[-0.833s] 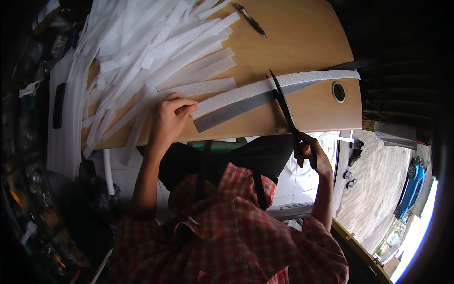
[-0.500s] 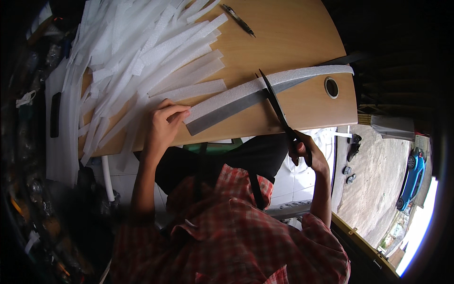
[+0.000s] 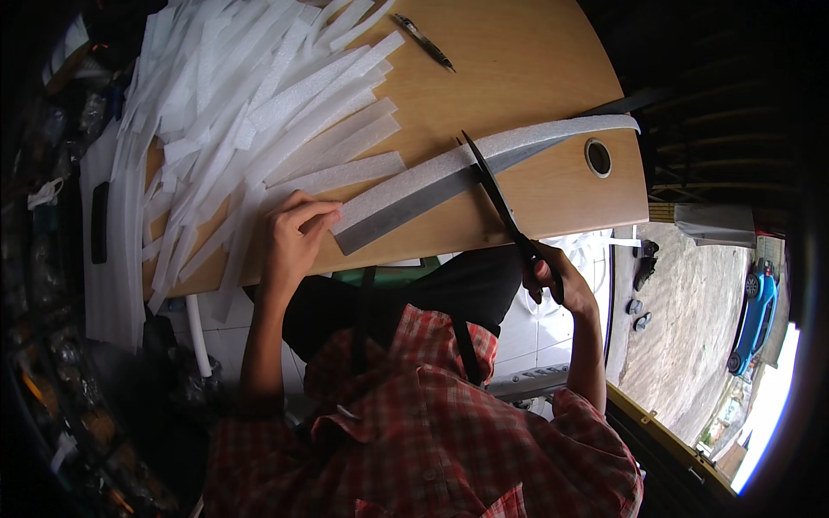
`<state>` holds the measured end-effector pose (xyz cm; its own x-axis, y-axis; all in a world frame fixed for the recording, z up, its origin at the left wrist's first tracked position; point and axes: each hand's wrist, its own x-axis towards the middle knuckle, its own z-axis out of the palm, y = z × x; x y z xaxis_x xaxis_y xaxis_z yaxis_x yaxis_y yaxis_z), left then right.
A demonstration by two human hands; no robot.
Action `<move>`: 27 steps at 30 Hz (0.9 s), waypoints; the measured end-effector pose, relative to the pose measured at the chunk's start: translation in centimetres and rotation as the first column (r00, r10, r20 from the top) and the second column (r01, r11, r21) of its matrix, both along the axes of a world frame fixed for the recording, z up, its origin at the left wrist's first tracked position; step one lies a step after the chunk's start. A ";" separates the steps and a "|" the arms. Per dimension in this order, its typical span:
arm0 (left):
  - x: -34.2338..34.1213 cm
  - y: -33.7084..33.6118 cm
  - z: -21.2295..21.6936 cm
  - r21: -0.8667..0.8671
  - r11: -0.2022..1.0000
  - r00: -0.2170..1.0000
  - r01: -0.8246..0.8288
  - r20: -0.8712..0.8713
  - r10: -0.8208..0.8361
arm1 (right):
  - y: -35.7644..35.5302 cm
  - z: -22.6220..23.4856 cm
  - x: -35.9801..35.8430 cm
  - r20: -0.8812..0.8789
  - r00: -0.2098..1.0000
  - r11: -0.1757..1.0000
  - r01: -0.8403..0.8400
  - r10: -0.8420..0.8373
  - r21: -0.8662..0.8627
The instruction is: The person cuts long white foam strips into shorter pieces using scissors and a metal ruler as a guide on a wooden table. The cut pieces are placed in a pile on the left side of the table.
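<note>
My left hand (image 3: 298,229) pinches the near-left end of a long white foam strip (image 3: 416,178) between thumb and fingers. Beneath the foam, and showing along its near side, lies a flat dark grey strip (image 3: 401,207) that looks like a straightedge. My right hand (image 3: 557,274) grips black scissors (image 3: 503,203) by the handles at the table's near edge. Their blades reach across the foam strip around its middle, with the two tips slightly apart. Whether the foam is cut there I cannot tell.
A large heap of white foam strips (image 3: 250,95) covers the left of the wooden table (image 3: 509,69). A black pen (image 3: 423,41) lies at the far side. A round cable hole (image 3: 598,158) is near the right edge. White scraps (image 3: 561,302) lie on the floor at right.
The whole view has shifted slightly. My left hand still pinches the foam strip, and my right hand keeps the scissors across it at nearly the same place.
</note>
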<state>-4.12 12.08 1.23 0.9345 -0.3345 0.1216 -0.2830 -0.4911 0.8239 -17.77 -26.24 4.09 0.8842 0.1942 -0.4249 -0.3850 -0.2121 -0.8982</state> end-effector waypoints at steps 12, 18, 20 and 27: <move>1.4 2.2 2.4 0.028 0.970 0.960 -0.243 0.151 0.236 | 0.3 -0.7 -0.3 0.031 1.000 0.998 -0.004 0.006 -0.059; 5.5 1.0 4.1 0.087 0.838 0.697 -0.539 0.604 0.386 | -0.1 -0.5 -0.6 0.008 0.999 0.999 -0.035 0.035 -0.039; 5.9 -4.3 5.0 0.014 0.947 0.811 -0.322 0.520 0.269 | -0.1 -0.5 -1.1 -0.027 1.000 1.000 0.009 -0.010 -0.018; 10.1 -17.8 -1.2 0.083 0.947 0.896 0.311 0.307 -0.321 | -0.5 0.1 -2.5 -0.099 0.994 0.998 0.052 -0.055 -0.036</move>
<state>5.93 -5.71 0.06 0.6950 -0.6141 0.3741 -0.6673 -0.3569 0.6537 -20.23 -26.79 4.21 0.8456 0.1320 -0.5172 -0.4843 -0.2174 -0.8474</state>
